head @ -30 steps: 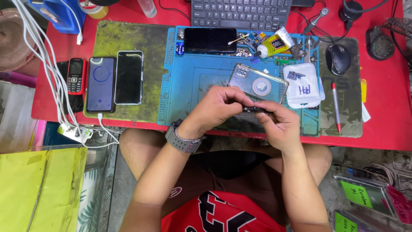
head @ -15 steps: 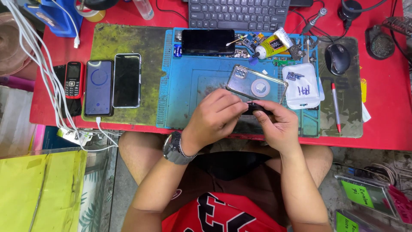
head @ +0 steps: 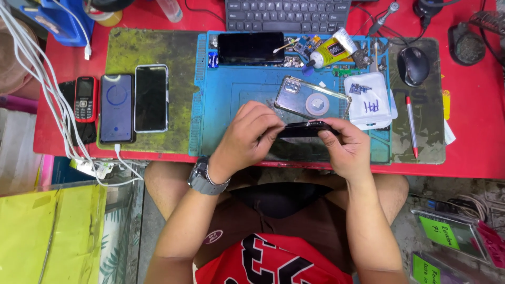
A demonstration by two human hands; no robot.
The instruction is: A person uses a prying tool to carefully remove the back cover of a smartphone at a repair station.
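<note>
Red covers the table (head: 473,152), and a blue mat (head: 226,105) lies on it. Over the near edge of the mat, both hands hold a thin black phone (head: 305,129) by its ends. The left hand (head: 250,137) pinches one end and the right hand (head: 344,144) grips the other. The fingers hide part of the phone. Just behind it lies a clear phone case (head: 310,97), and beside that a white packet (head: 368,100). Farther back are a dark phone (head: 251,48), a yellow glue tube (head: 329,52) and a keyboard (head: 286,10). A mouse (head: 413,66) sits to the right. Off to the left, on a green mat (head: 142,47), lie two phones (head: 134,102) and a small red phone (head: 85,99), near white cables (head: 47,94).
</note>
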